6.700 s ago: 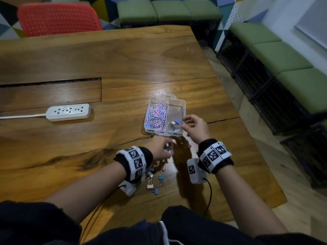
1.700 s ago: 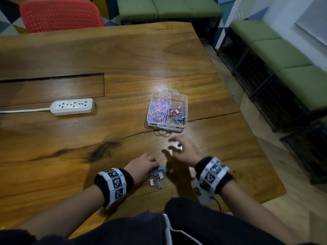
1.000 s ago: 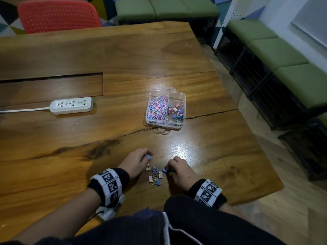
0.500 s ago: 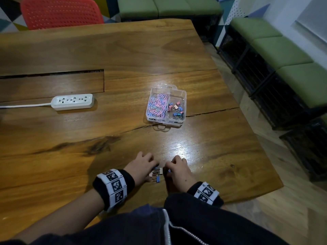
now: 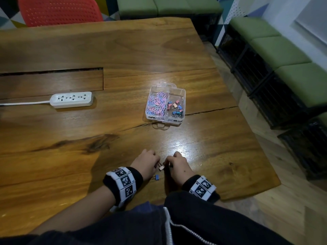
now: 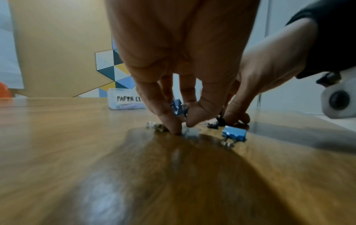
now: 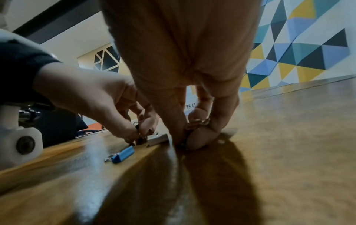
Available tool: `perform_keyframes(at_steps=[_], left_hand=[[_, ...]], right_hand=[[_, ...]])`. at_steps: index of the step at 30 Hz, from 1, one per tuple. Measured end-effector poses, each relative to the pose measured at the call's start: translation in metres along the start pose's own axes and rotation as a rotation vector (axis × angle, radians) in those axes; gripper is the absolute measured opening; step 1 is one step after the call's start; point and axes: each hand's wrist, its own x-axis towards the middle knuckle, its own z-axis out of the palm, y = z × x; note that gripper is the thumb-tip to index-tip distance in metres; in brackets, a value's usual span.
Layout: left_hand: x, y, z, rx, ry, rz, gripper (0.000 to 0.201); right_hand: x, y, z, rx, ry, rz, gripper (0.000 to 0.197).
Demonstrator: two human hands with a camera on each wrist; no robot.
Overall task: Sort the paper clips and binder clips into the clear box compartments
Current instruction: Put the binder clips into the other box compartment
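Wooden bench point(image 5: 123, 50) in front of me, long recessed slot point(image 5: 51, 82) on its left part. White power strip point(image 5: 71, 99) lies near the slot, its cord point(image 5: 23, 103) running off left. Red perforated chair point(image 5: 60, 10) at far edge. Green cushioned seats point(image 5: 283, 55) along my right, geometric patterned wall point(image 7: 300, 50) behind.

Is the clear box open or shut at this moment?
Open: the clear box shows no lid over its compartments, with paper clips and binder clips exposed.

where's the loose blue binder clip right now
In the head view the blue binder clip lies on the table, just nearer the person than both hands.
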Motion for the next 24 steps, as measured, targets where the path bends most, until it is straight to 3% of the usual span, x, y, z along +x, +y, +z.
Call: perform_keyframes(at_steps=[5,8,12,14,17,19,21,24], left_hand=[[0.008,-0.006,-0.015,-0.227,0.019,-0.07,0.006],[0.016,-0.009,-0.036,-0.608,0.034,-0.138,0.019],[0.039,0.0,-0.077,-0.917,0.153,-0.099,0.021],[0.057,0.007,-0.094,-1.008,0.228,-0.097,0.019],[0.089,0.019,-0.11,-1.021,0.33,-0.132,0.01],[0.108,0.024,-0.115,-1.0,0.373,-0.15,0.022],[0.121,0.026,-0.118,-0.923,0.325,-0.151,0.035],[0.128,0.021,-0.116,-0.842,0.243,-0.135,0.046]], right_hand=[[0.002,0.005,-0.005,0.0,0.007,-0.004,0.021],[0.003,0.011,-0.012,0.043,0.0,0.04,0.02],[0.009,0.019,-0.036,0.323,0.032,0.141,0.009],[0.017,0.017,-0.057,0.487,0.042,0.179,0.015],[0.037,0.006,-0.091,0.539,0.088,0.133,0.021],[0.051,-0.005,-0.11,0.491,0.144,0.09,0.019],[0.07,-0.016,-0.122,0.444,0.215,0.072,0.005],[0.096,-0.028,-0.129,0.393,0.312,0.056,0.021]])
